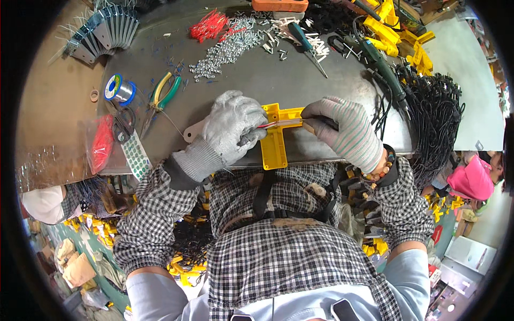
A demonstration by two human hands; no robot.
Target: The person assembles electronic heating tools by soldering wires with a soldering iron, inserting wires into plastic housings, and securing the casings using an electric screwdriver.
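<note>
A yellow T-shaped plastic part (274, 152) lies at the table's front edge, between my hands. It has an open channel and small holes. Thin red and white wires (266, 126) run from my left fingertips across its channel. My left hand (231, 127), in a grey coated glove, is closed on these wires beside the part's left edge. Over the part's right arm, my right hand (345, 127), in a striped knit glove, is closed with thumb and fingertips pinching its end. A grey metal plate with a hole (193, 131) shows partly beneath my left hand.
Left are pliers (175, 90), a solder spool (120, 90), scissors (124, 122) and a bag of red pieces (101, 143). Farther back lie small metal fasteners (219, 59) and a screwdriver (306, 47). Right are a green-handled corded tool (383, 67) and bundled black cables (433, 112).
</note>
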